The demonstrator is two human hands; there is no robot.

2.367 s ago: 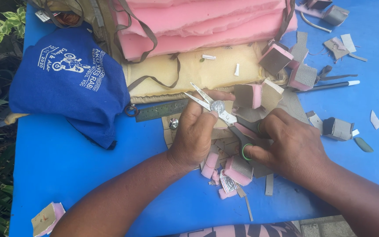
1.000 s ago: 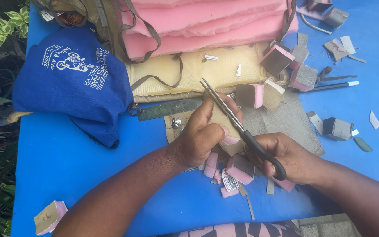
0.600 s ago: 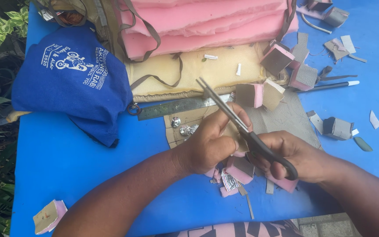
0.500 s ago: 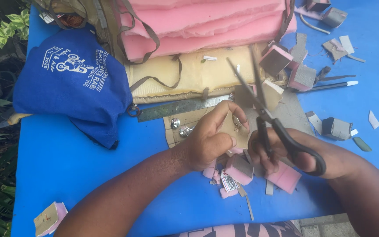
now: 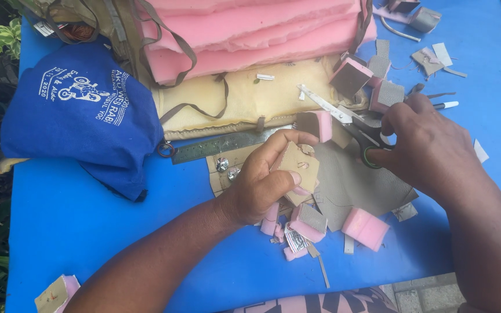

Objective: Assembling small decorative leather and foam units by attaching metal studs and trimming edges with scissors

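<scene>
1. Nearest the wearer, loose pink foam offcuts (image 5: pixel 365 227) lie on the blue table cover (image 5: pixel 88 232), at about 5 o'clock from the left hand.
2. The left hand (image 5: pixel 265 185) grasps a small tan cardboard piece (image 5: pixel 298 167), thumb beneath and fingers curled over its top edge. The piece is held just above the table, tilted, with its face turned toward the camera.
3. The right hand (image 5: pixel 430 148) is closed around the handles of a pair of scissors (image 5: pixel 343 119). Whether the blades are parted or closed cannot be told for certain, as the hand covers the pivot area.
4. Governing relation: the scissors' long axis runs from the right hand toward 10 o'clock, tip pointing up-left. The cardboard piece lies at about 8 o'clock from the blades, near but apart from them. The right hand is at 2 o'clock from the left hand.
5. A grey sheet (image 5: pixel 355 185) lies flat between and under the two hands.
6. A steel ruler (image 5: pixel 221 145) lies just beyond the left hand, long axis roughly 9 to 3 o'clock.
7. Farther out, a blue cloth bag (image 5: pixel 82 116) sits at 10 o'clock, and stacked pink foam slabs (image 5: pixel 250 29) at 12 o'clock.
</scene>
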